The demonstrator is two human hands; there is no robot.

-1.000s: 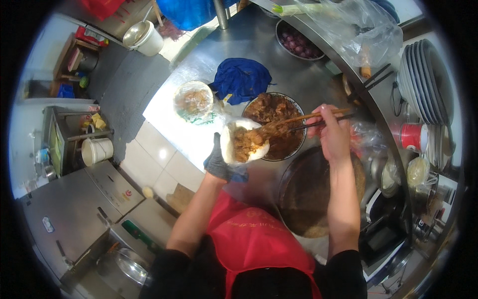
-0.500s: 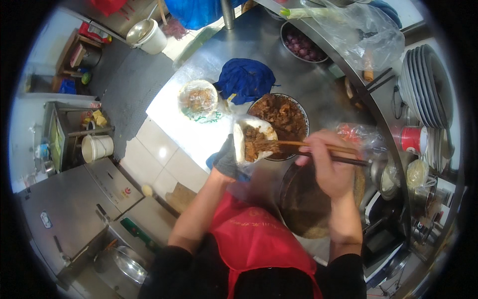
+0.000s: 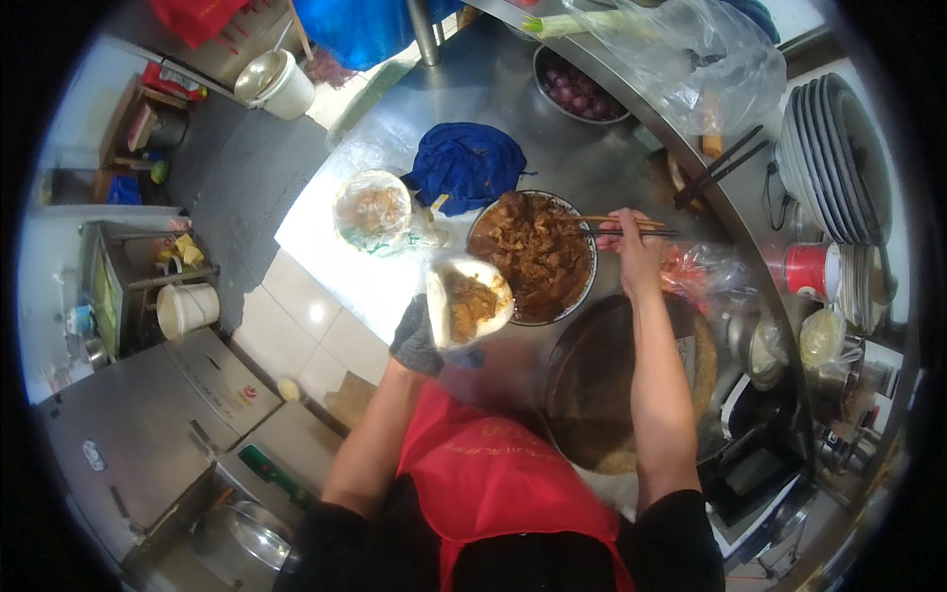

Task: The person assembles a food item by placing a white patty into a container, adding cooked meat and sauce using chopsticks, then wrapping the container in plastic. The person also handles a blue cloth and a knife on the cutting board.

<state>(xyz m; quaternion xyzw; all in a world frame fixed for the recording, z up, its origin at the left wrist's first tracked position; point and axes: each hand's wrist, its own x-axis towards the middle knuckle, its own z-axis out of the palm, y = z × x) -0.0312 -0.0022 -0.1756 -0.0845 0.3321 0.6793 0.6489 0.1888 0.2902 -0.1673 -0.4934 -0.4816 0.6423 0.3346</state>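
My left hand (image 3: 418, 335), in a dark grey glove, holds a tilted white bowl (image 3: 443, 331) with brown meat (image 3: 474, 308) inside; plastic film seems to line it. It is beside the near left rim of a large patterned bowl (image 3: 593, 281) full of dark braised meat chunks (image 3: 538, 252). My bare right hand (image 3: 631, 237) is closed on a pair of chopsticks (image 3: 600, 232), whose tips reach into that meat at the right. Another white bowl (image 3: 345, 219), wrapped in clear plastic with brown food inside, stands farther left.
A bunched blue cloth (image 3: 464, 163) lies behind the bowls on the steel table (image 3: 464, 74). A round brown board or lid (image 3: 602, 395) is under my right forearm. At the back sits a bowl of purple onions (image 3: 582, 94). A shelf (image 3: 735, 217) with stacked plates (image 3: 824, 163) borders the right.
The chopsticks have moved from the white bowl back and right into the large bowl's meat. My left hand has drawn the white bowl slightly left and nearer.
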